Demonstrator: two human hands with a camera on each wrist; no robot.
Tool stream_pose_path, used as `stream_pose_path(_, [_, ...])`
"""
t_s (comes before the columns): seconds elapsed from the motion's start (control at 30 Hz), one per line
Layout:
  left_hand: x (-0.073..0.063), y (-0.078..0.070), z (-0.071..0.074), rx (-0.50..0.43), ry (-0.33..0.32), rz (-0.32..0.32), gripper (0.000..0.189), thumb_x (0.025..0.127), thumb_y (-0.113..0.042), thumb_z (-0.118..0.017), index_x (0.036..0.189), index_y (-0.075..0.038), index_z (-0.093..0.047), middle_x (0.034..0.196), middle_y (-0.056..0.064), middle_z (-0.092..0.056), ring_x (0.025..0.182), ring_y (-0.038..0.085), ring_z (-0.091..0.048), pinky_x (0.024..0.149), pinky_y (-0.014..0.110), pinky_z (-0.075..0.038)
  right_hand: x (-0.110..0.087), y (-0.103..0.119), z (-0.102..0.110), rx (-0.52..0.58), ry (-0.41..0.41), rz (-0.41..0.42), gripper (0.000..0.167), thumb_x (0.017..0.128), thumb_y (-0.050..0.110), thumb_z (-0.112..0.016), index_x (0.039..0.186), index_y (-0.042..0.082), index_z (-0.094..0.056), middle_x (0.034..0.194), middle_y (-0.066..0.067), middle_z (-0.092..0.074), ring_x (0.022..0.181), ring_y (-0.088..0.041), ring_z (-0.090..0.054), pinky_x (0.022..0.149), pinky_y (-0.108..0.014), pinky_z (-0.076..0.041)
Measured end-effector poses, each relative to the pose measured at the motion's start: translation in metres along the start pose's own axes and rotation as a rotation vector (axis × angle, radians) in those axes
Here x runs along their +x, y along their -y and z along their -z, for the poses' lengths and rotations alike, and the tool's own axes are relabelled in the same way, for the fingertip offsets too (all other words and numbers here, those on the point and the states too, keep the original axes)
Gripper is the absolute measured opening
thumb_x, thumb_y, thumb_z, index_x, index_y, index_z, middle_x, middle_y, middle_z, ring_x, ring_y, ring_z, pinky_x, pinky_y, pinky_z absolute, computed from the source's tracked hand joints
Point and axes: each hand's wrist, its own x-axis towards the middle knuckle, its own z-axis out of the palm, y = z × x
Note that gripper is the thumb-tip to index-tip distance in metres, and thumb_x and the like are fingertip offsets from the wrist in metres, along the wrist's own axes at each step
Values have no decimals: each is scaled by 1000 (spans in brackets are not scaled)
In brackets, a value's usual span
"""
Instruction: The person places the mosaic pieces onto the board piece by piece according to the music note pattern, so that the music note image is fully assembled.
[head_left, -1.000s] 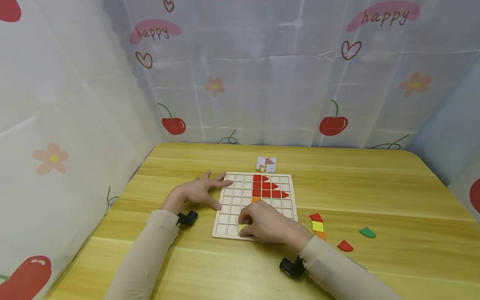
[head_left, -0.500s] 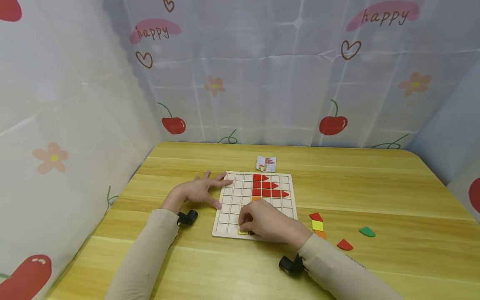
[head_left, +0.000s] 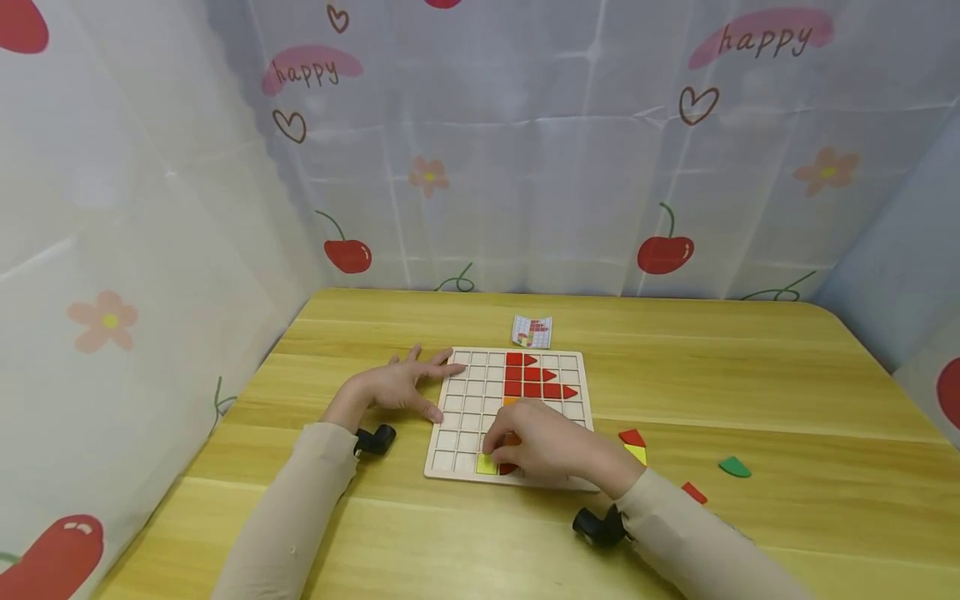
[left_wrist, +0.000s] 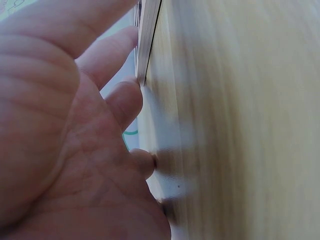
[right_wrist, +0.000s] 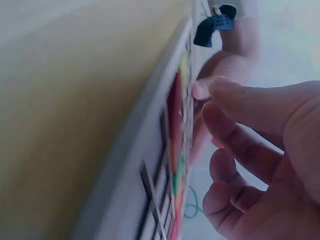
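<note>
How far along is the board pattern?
Looks done: three red rows fill cells at the top of the board, and a yellow square lies in its bottom row. In hand: the right hand is over the lower cells, no piece visible in its grip. Probably left: the loose green piece, yellow piece and two red pieces right of the board. Cells under the hand are hidden.

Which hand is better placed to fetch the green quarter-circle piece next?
Probably the right hand: the green piece lies on its side of the pale square wooden board, while the left hand touches the opposite edge.
</note>
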Motion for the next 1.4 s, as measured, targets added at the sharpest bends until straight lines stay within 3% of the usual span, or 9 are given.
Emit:
stream_pose_path(0.33, [2, 2, -2, -15, -2, 8, 88, 82, -46, -83, 158, -43, -39, 174, -12, -4, 158, 39, 23, 120, 71, 16, -33, -20, 21, -6, -70, 21, 5, 92, 14, -78, 94, 18, -80, 89, 13, -72, 81, -3, -59, 74, -23, -52])
stream_pose_path(0.7, [2, 0, 0, 8, -2, -6, 88, 83, -46, -82, 159, -42, -37, 175, -11, -4, 158, 40, 21, 122, 68, 16, -72, -40, 43, -26, -113, -62, 9, 92, 14, -78, 98, 21, -79, 97, 11, -72, 89, -11, -60, 79, -28, -53])
stream_pose_path(1.13, [3, 0, 0, 4, 0, 6, 87, 83, -45, -82, 158, -42, -37, 174, -12, -4, 158, 38, 22, 122, 68, 16, -112, -69, 54, -52, -189, -124, 14, 88, 13, -81, 100, 20, -78, 95, 11, -71, 85, -2, -59, 74, -26, -53])
stream_pose_path(1.4, [3, 1, 0, -14, 2, 14, 88, 83, -44, -83, 158, -43, -38, 174, -12, -4, 158, 38, 23, 121, 69, 17, -127, -83, 55, -34, -167, -207, 17, 89, 11, -80, 102, 21, -77, 101, 11, -73, 87, 0, -60, 75, -24, -54])
